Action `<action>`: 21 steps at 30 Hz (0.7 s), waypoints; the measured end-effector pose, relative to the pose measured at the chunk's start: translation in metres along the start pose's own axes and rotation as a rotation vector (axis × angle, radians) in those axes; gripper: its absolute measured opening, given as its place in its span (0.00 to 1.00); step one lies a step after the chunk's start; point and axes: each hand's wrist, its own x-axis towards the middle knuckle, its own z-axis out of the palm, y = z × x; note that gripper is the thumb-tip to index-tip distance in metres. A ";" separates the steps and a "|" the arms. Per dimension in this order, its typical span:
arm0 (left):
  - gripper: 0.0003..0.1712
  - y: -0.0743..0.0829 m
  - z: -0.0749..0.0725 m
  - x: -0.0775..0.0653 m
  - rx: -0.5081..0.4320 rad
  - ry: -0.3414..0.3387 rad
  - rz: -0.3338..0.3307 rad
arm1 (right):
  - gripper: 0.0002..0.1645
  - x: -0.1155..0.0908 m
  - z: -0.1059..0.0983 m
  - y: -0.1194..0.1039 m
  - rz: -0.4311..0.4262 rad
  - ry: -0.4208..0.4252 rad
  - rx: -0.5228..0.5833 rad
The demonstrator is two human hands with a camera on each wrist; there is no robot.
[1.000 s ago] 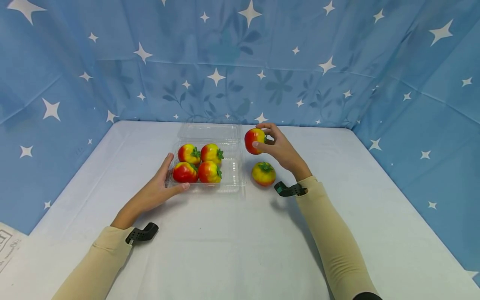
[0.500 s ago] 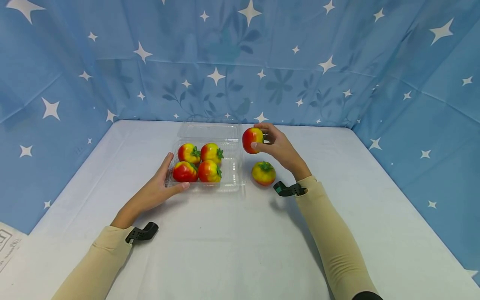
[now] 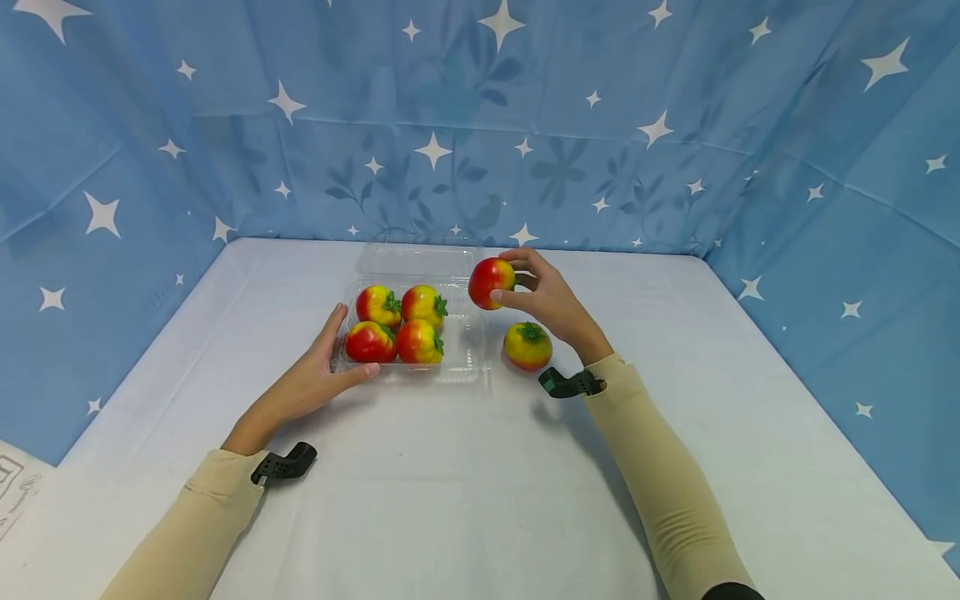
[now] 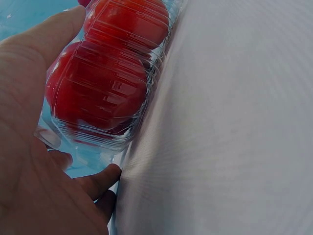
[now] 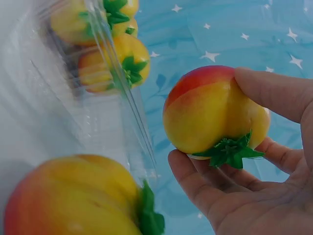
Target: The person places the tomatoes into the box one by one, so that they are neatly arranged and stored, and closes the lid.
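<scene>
Your left hand (image 3: 303,387) rests, fingers extended, at the clear box's (image 3: 463,346) near-left corner; four fruits (image 3: 420,343) sit inside, right of it. A loose fruit (image 3: 528,347) is just nearer you than your right hand (image 3: 551,302), which pinches a red-yellow fruit (image 3: 487,282) by the box's right side. Lid (image 3: 418,262) is folded back beyond; starry curtain (image 3: 480,192) farthest.

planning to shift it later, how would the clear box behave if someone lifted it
The clear box probably flexes, its walls looking thin and ridged. Lifted, it may tip leftward, since its four fruits sit on that side.
</scene>
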 end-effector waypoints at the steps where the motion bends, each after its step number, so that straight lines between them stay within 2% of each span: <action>1: 0.70 0.000 0.000 0.000 0.001 0.000 0.000 | 0.39 0.000 0.002 0.000 0.001 -0.003 -0.003; 12: 0.70 0.001 0.000 0.000 0.006 0.003 0.005 | 0.40 0.001 0.025 -0.005 -0.032 -0.031 -0.134; 21: 0.70 0.002 -0.001 0.000 0.009 0.001 0.002 | 0.42 0.003 0.036 0.000 -0.101 -0.010 -0.238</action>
